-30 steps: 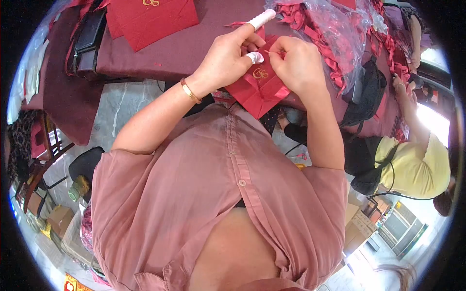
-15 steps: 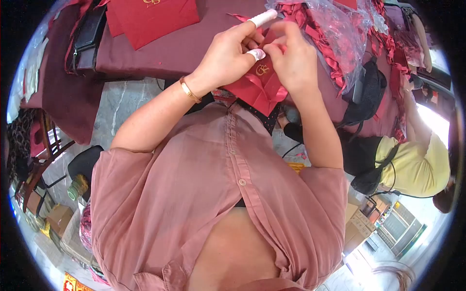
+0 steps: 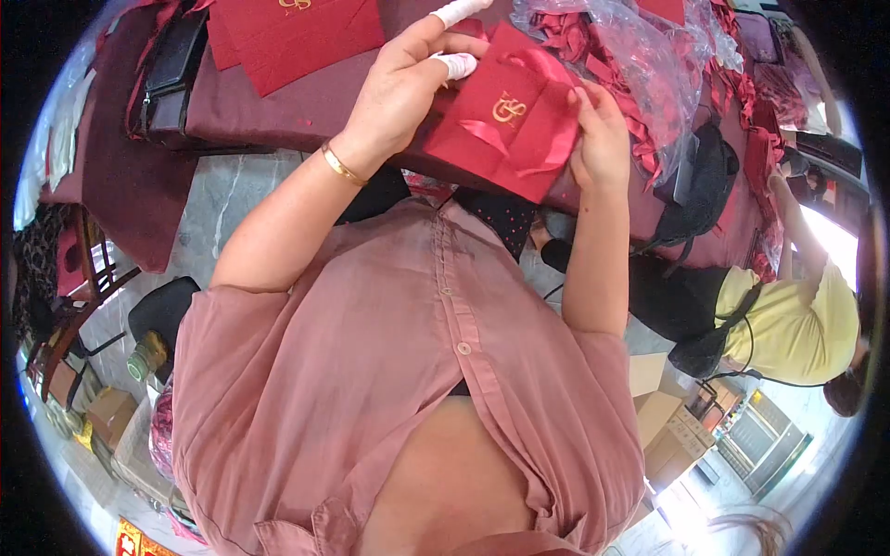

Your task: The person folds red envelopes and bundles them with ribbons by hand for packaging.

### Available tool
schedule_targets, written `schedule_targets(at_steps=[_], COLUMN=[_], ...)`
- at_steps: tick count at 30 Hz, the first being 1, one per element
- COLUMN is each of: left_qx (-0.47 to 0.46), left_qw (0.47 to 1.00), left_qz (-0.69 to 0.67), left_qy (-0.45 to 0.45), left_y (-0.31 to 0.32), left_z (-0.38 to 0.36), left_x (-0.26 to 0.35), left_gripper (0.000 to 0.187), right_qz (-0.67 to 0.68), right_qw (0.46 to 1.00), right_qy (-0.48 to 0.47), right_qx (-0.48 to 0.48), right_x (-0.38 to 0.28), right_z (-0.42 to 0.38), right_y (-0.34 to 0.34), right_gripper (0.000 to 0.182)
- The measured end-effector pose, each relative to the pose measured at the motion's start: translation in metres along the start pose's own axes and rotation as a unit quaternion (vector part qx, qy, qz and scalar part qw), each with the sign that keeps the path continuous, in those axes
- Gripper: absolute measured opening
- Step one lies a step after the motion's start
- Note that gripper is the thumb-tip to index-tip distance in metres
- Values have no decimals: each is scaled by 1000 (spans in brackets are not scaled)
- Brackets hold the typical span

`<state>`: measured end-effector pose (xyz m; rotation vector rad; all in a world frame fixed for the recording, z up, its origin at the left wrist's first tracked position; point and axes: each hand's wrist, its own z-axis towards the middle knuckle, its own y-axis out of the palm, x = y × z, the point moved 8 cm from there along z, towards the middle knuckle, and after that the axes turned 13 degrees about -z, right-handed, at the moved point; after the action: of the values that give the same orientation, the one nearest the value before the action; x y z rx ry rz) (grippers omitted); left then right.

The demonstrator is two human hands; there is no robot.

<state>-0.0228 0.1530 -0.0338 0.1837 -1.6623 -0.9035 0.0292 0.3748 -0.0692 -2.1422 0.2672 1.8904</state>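
Note:
A small red paper gift bag (image 3: pixel 536 109) with a gold logo and a shiny red ribbon (image 3: pixel 549 67) is tilted between my hands, above the table's near edge. My left hand (image 3: pixel 397 91) has white tape on its index finger and thumb. It grips the bag's upper left side, with the index finger sticking out past it. At the bag's right edge, the fingers of my right hand (image 3: pixel 601 139) are closed on the bag and the ribbon beside it. The bag hides some of the left fingertips.
Larger red paper bags (image 3: pixel 315 42) lie on the dark red tablecloth (image 3: pixel 278 111). A clear plastic bag (image 3: pixel 672 69) with red ribbons sits to the right, near a black bag (image 3: pixel 709 171). Another person in a yellow top (image 3: pixel 797 324) is at the right. A cardboard box (image 3: pixel 672 445) stands on the floor.
My hands have moved apart from their close work at the ribbon. The gift bag has turned more of its front into view, and my right hand has shifted to its right edge.

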Motion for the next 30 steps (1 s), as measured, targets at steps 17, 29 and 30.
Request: schedule_targets(at_steps=[17,29,30], left_qx=[-195,-139,-160], left_qw=[820,869,858], left_qz=[522,427,441], left_qy=[131,209,208], left_y=[22,32,33], left_z=[3,-24,-27], left_x=[7,22,14], left_gripper=[28,19,20], right_qz=[-227,30,29], right_qw=[970,999,999], right_qy=[-89,4,-1], right_qx=[16,41,45], right_x=[-37,-20,-17], right_z=[-11,-2,-1], right_y=[-11,-38,-38], right_gripper=[21,23,23])
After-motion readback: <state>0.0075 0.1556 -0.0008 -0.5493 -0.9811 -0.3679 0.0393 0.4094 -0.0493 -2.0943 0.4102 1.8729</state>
